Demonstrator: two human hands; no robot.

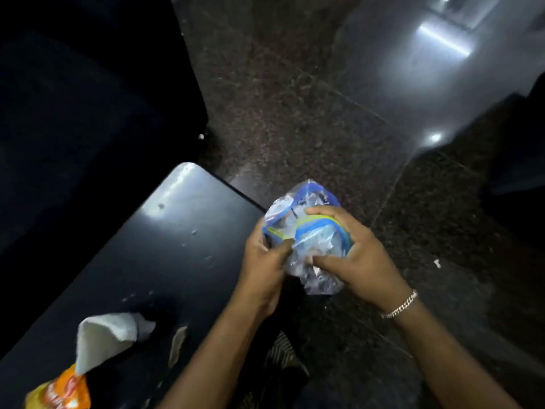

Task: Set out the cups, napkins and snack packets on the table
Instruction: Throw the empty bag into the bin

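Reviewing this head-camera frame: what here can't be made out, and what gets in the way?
- Contents of the plastic bag: crinkled film, glare, and the left hand and right hand cover it.
- Orange snack packet: cut off by the bottom edge; print blurred.
- White napkin: overlaps the packet's top.
- Dark area beyond the table: too dim to identify.
- No cups are identifiable.

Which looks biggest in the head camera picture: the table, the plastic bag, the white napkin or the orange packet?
Largest to smallest:
1. table
2. plastic bag
3. white napkin
4. orange packet, but it's cut off by the picture's edge, so its rank is unsure.
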